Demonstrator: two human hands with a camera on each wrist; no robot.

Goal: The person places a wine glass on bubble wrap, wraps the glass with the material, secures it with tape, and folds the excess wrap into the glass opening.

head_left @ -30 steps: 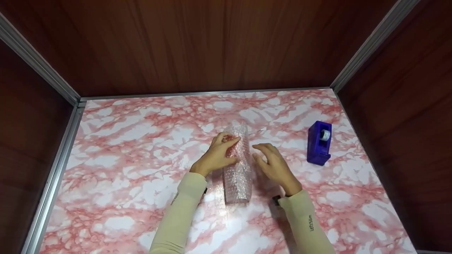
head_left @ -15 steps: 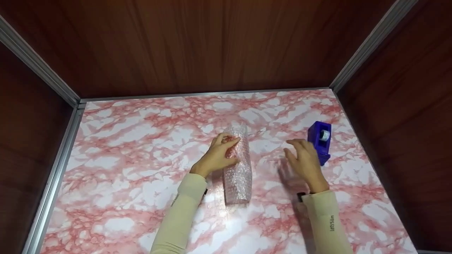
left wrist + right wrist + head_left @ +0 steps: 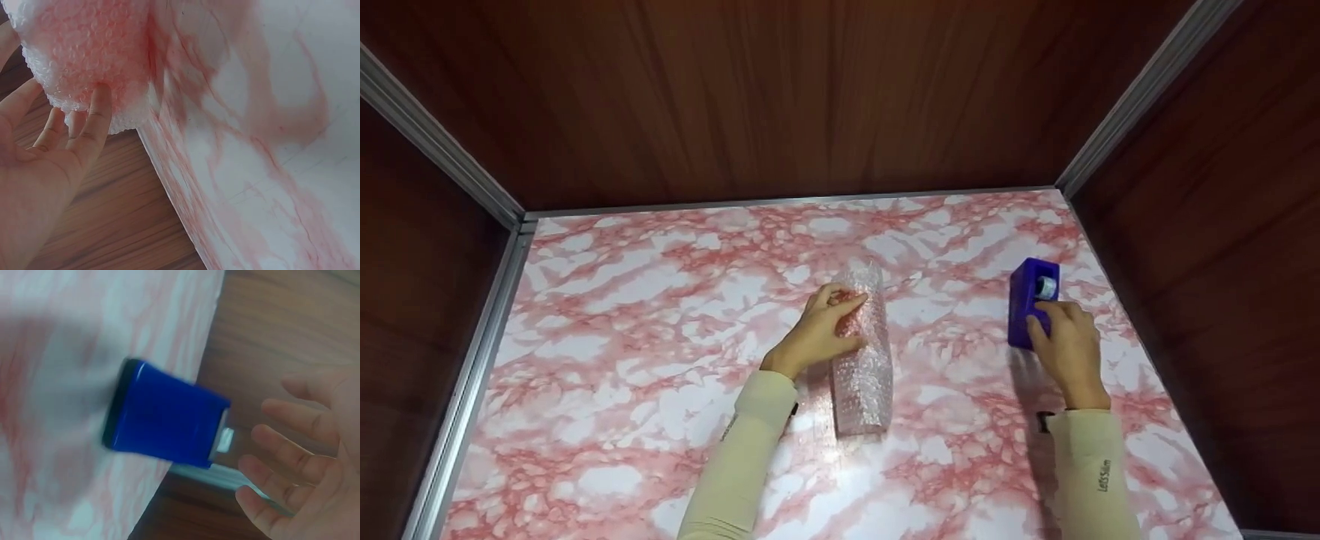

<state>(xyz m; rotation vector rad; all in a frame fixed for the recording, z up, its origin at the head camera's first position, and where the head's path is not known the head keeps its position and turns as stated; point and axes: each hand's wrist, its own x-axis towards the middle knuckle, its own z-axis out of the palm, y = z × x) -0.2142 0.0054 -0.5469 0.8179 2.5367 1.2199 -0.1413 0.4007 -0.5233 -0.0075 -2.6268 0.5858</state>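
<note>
The bubble wrap [image 3: 864, 382] blocks the left hand [image 3: 814, 337] on its right; beyond that, bare table [image 3: 952, 390] leaves a passage toward the right hand [image 3: 1069, 349]. The tape dispenser [image 3: 1021, 311] stands ahead of the right hand's fingertips, and farther right a wall [image 3: 1207, 262] limits room.

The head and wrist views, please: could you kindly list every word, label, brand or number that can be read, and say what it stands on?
"Let's Slim": dark lettering on the right sleeve.
Left sleeve: dark lettering, too small and blurred to read.
Tape dispenser and bubble-wrap bundle: no readable text.
</note>
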